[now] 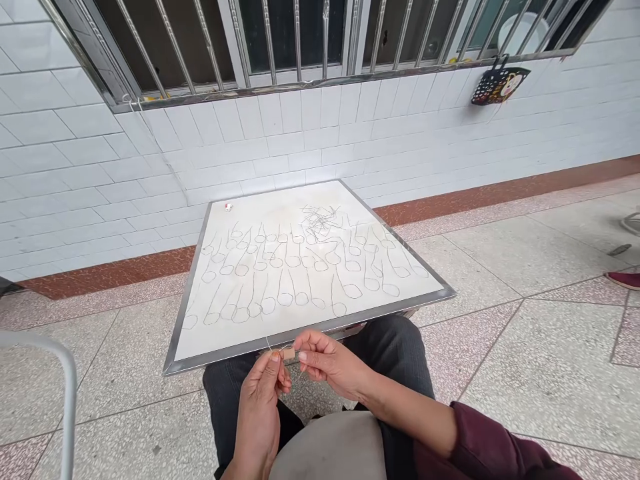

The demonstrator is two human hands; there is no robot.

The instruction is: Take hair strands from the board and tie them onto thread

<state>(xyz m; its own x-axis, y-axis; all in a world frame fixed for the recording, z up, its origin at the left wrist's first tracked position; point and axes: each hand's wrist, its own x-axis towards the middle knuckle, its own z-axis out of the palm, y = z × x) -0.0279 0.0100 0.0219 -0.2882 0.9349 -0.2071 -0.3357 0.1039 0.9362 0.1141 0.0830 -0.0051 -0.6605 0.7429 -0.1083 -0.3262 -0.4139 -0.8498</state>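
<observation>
In front of the table's near edge, my two hands meet above my lap. My left hand [263,393] is closed, thumb and forefinger pinching a thin wire [269,343] whose end sticks up past the fingertips. Between the hands sits a small tan block [289,354]; which hand bears it I cannot tell. My right hand [327,360] is also closed, its fingertips pinched on the wire beside the block. Several bent wire loops [339,309] with long tails lie in rows across the white table [285,195].
A heap of loose wires [320,222] lies toward the back right of the table, and a small red-and-white object [229,207] at its far left corner. Behind stands a tiled wall [285,143] with a barred window. A grey metal tube [69,393] curves at left; a person's shoe [624,279] shows at right.
</observation>
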